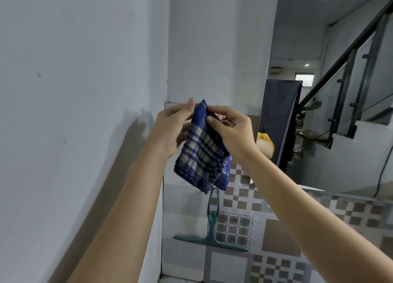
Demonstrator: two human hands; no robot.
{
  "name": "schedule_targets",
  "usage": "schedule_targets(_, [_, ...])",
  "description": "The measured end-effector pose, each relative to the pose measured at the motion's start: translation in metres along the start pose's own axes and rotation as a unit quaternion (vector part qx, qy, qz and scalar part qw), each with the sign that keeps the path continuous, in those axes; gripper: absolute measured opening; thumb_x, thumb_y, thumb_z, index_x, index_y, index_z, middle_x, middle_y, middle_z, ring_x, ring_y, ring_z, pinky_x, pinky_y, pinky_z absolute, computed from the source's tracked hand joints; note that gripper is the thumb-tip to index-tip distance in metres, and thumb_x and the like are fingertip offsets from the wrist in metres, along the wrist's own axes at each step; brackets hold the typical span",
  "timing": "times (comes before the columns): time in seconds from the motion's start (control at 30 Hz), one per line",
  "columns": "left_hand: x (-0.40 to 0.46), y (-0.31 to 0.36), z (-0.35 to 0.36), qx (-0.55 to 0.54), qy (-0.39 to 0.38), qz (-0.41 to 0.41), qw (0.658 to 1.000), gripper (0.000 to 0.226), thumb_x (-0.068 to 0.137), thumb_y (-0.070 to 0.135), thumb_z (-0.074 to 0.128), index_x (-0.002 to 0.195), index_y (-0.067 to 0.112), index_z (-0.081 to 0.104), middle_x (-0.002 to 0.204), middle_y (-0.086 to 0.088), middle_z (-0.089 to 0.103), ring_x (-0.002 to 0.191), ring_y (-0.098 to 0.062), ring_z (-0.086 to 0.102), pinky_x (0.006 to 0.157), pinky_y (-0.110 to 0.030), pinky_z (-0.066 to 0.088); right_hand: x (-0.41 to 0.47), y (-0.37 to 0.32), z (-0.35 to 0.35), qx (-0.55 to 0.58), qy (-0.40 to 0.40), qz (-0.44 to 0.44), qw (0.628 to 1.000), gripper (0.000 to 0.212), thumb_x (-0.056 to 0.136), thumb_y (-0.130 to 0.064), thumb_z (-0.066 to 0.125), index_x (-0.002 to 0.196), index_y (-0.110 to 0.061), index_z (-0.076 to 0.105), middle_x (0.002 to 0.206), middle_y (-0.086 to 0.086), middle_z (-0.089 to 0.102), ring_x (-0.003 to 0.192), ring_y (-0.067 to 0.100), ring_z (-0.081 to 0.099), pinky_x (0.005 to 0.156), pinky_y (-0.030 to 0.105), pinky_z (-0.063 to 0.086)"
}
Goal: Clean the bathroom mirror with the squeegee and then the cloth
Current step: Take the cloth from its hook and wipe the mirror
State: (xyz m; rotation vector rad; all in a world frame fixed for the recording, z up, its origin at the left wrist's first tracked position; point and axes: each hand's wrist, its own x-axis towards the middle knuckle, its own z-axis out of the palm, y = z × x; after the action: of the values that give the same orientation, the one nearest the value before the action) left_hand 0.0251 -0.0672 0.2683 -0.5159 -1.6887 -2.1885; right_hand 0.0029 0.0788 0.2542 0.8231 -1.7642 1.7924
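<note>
A blue and cream checked cloth (202, 153) hangs folded between both hands at chest height. My left hand (172, 129) pinches its top corner from the left. My right hand (231, 132) grips the top edge from the right. Below the cloth a green squeegee (211, 229) hangs on the tiled wall, handle up and blade down. The mirror (331, 104) fills the right side and reflects a staircase and a dark panel.
A plain white wall (74, 91) runs along the left. Grey and brown checked tiles (234, 197) cover the wall below the mirror. A white pillar (217, 49) stands between the wall and the mirror.
</note>
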Motion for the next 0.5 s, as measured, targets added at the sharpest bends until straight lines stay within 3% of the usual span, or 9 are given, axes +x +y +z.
schedule_targets(0.1, [-0.012, 0.0, 0.0, 0.039, -0.063, 0.025, 0.997, 0.026, 0.074, 0.026, 0.07, 0.097, 0.013, 0.069, 0.086, -0.005, 0.07, 0.074, -0.021, 0.065, 0.06, -0.028, 0.054, -0.015, -0.001, -0.007, -0.027, -0.008, -0.021, 0.999, 0.02, 0.087, -0.004, 0.066, 0.102, -0.016, 0.072, 0.095, 0.003, 0.073, 0.084, 0.013, 0.07, 0.074, 0.023, 0.058])
schedule_targets(0.17, [-0.022, 0.003, 0.003, 0.082, -0.064, 0.047, 0.993, 0.02, 0.079, 0.008, 0.069, 0.099, 0.014, 0.068, 0.086, -0.004, 0.072, 0.078, -0.02, 0.067, 0.065, -0.031, 0.057, -0.026, -0.002, -0.013, -0.051, -0.01, -0.031, 0.998, 0.023, 0.088, -0.007, 0.066, 0.101, -0.024, 0.072, 0.099, 0.007, 0.072, 0.09, 0.021, 0.07, 0.077, 0.03, 0.06])
schedule_targets(0.27, [-0.038, 0.01, 0.011, 0.189, -0.061, 0.109, 0.974, 0.022, 0.083, -0.001, 0.062, 0.099, 0.014, 0.065, 0.081, -0.005, 0.072, 0.073, -0.019, 0.068, 0.065, -0.03, 0.057, -0.044, -0.007, -0.022, -0.092, 0.003, -0.053, 0.994, 0.028, 0.087, -0.014, 0.068, 0.095, -0.042, 0.071, 0.104, 0.013, 0.068, 0.089, 0.028, 0.067, 0.08, 0.038, 0.059])
schedule_targets(0.4, [-0.057, 0.021, 0.031, 0.28, -0.094, 0.183, 0.938, 0.018, 0.085, -0.002, 0.058, 0.092, 0.015, 0.06, 0.08, -0.011, 0.071, 0.072, -0.028, 0.067, 0.065, -0.04, 0.058, -0.068, -0.022, -0.035, -0.149, 0.047, -0.081, 0.984, 0.024, 0.086, -0.019, 0.07, 0.095, -0.04, 0.065, 0.104, 0.002, 0.064, 0.088, 0.009, 0.062, 0.079, 0.019, 0.053])
schedule_targets(0.5, [-0.065, 0.03, 0.046, 0.311, -0.105, 0.212, 0.921, 0.015, 0.087, -0.001, 0.056, 0.083, 0.013, 0.061, 0.079, -0.009, 0.071, 0.069, -0.023, 0.065, 0.063, -0.033, 0.054, -0.083, -0.032, -0.045, -0.149, 0.029, -0.083, 0.985, 0.02, 0.089, -0.022, 0.067, 0.103, -0.03, 0.055, 0.103, -0.008, 0.065, 0.098, 0.0, 0.06, 0.087, 0.014, 0.047])
